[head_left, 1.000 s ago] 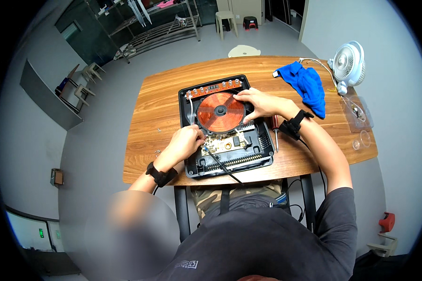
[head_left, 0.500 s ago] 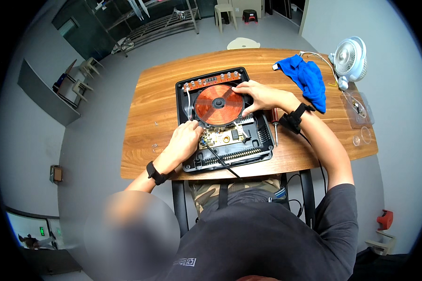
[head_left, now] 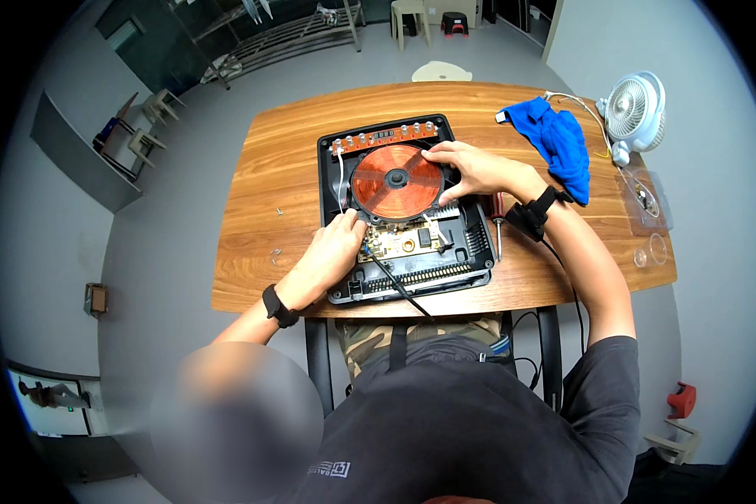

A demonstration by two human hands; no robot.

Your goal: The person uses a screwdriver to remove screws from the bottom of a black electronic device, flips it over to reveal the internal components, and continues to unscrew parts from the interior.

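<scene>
At the far left, a person point(head_left: 55, 395) shows in a doorway where nobody was visible a second ago. Small screws point(head_left: 278, 211) lie on the table point(head_left: 260, 176) toward its left edge.

Next comes the left hand point(head_left: 334, 244), reaching over the left rim of an opened black casing point(head_left: 441, 262) near the middle of the table's near edge. Its back is turned up more than a second ago; the fingertips are hidden at the left end of a circuit board point(head_left: 386, 242), so I cannot tell whether its grip is apart or together.

The casing holds a copper coil point(head_left: 397, 178) between that board and a strip of controls point(head_left: 386, 137) on the far side. A black cord point(head_left: 407, 294) runs from the board across the near edge.

The right hand point(head_left: 470, 172) stays at the coil's right rim (much as it was before), thumb and forefinger spread apart, their tips touching it. Just beyond the casing lies a red-handled screwdriver point(head_left: 498, 207), partly behind the right wrist. A blue cloth point(head_left: 554, 147) is bunched toward the far right corner, with a white fan point(head_left: 634, 109) beside it; a clear plastic box point(head_left: 634, 220) sits along the right edge.
</scene>
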